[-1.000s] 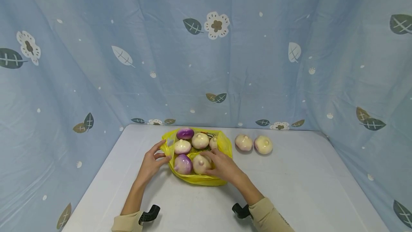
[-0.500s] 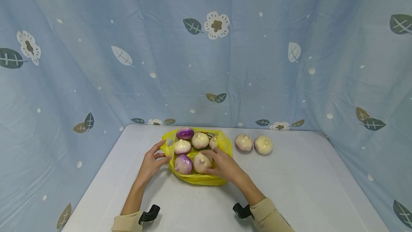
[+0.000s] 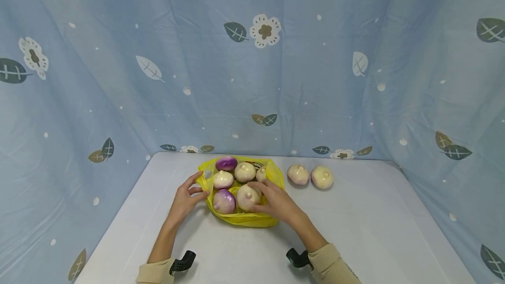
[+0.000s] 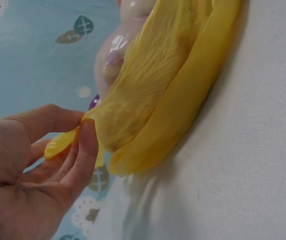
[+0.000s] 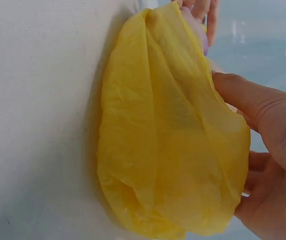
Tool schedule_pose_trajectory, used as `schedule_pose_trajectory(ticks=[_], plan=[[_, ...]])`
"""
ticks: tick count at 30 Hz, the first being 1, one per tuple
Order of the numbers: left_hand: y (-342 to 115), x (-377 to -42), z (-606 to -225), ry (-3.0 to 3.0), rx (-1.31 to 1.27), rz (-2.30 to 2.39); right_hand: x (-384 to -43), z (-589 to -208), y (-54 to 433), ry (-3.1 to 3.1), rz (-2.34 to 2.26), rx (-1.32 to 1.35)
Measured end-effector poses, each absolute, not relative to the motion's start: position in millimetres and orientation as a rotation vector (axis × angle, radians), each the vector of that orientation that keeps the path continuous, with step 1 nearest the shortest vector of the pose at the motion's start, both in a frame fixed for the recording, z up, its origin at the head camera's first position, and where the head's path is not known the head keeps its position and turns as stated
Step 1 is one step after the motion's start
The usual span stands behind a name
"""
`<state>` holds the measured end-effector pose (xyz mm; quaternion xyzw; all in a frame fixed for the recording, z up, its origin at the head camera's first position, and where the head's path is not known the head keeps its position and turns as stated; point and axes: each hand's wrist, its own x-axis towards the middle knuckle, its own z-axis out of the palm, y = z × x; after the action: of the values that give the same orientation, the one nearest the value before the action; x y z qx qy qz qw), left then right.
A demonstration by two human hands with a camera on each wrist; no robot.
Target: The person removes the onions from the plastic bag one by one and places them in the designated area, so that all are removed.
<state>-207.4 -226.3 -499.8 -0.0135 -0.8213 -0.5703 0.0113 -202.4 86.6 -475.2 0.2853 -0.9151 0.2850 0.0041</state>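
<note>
A yellow plastic bag (image 3: 246, 220) lies spread on the table with its mouth rolled wide. Several glossy white-and-purple turnips sit inside it. My left hand (image 3: 186, 200) pinches the bag's left rim between thumb and fingers; the left wrist view shows the film caught at the fingertips (image 4: 86, 135). My right hand (image 3: 278, 203) reaches over the right rim and grips the front right turnip (image 3: 247, 197), a whitish one with a nub. To its left lies a purple turnip (image 3: 224, 201). In the right wrist view, the bag wall (image 5: 168, 140) hides most of the gripped turnip.
Two whitish turnips, one at left (image 3: 298, 174) and one at right (image 3: 322, 177), lie side by side on the white table (image 3: 355, 231), right of the bag. A blue patterned curtain (image 3: 205, 56) hangs behind and around the table.
The gripped turnip has shifted slightly up and to the right with my right hand. My left hand keeps its place on the bag's rim.
</note>
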Motion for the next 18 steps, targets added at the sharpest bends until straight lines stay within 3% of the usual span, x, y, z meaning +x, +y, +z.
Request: schedule_pose_trajectory(ticks=[18], plan=[[-224,-206,-496,-2.555,-0.042,-1.785,-200,-456,105,-2.866,0.926,0.778]])
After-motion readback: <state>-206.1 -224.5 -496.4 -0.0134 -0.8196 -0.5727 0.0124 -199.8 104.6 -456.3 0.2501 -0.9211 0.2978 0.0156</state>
